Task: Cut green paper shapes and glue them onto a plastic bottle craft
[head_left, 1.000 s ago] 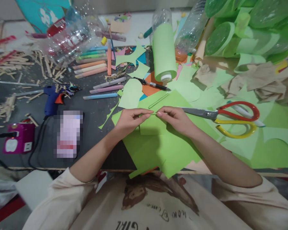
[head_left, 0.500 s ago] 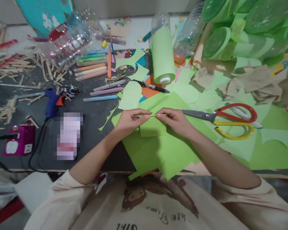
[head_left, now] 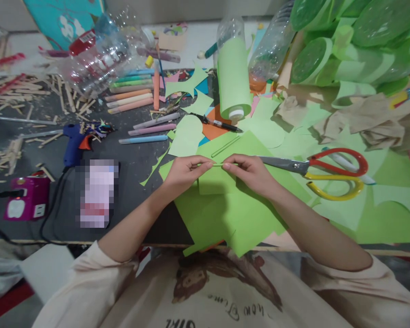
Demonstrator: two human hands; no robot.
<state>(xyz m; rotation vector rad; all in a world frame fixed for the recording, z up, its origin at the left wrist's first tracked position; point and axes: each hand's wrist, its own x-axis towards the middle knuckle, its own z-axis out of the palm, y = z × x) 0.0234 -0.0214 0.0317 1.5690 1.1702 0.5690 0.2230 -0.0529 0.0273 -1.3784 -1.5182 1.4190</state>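
Note:
My left hand [head_left: 187, 172] and my right hand [head_left: 248, 172] face each other with fingertips almost meeting. Between thumbs and fingers, both pinch the thin edge of a small green paper piece [head_left: 218, 164]. Whether that edge is rolled or folded is too small to tell. Under my hands lie overlapping bright green paper sheets [head_left: 256, 218]. Just beyond my fingertips, a narrow rolled green paper strip [head_left: 225, 146] rests on the top sheet. Large scissors [head_left: 295, 165] with one red and one yellow handle lie right of my right hand, their blade tips hidden behind it.
A paper-wrapped bottle [head_left: 234, 77] lies beyond my hands, near a black pen [head_left: 222, 125]. Left are a blue glue gun [head_left: 73, 146], a phone [head_left: 97, 193], a purple box [head_left: 26, 198], marker pens [head_left: 130, 102] and wood sticks [head_left: 20, 91]. Green-wrapped bottles [head_left: 358, 64] are stacked back right.
My hands stay almost in place, still pinching the green paper, with only slight finger movement. The view has shifted very slightly.

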